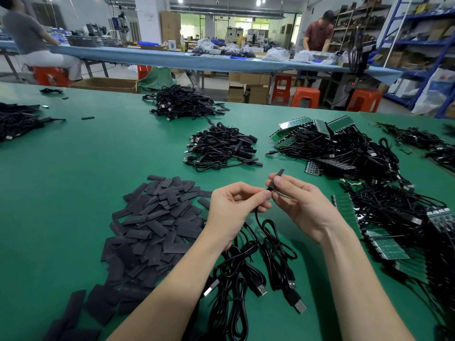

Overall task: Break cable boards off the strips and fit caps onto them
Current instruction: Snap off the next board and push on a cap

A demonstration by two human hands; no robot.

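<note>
No writing is showing clearly enough to read on anything. The cap (275, 180), a flat black sleeve, is sitting above the green counter (73, 168) between the two hands, its long axis tilting up and to the right, its upper end poking free above the fingertips. The right hand (299, 205) is pinching the cap's lower half between thumb and fingers (279, 183). The left hand (234, 207) is pinching the cable (261, 230) right at the cap's lower end, fingers curling in. The cable is hanging down from there to loops and USB plugs (299, 305) lying on the counter below the wrists. A heap of loose caps (157, 222) is lying left of the hands. Green board strips (347, 212) tangled in cables are lying to the right, and a pile of capped cables (221, 146) is sitting beyond the hands.
</note>
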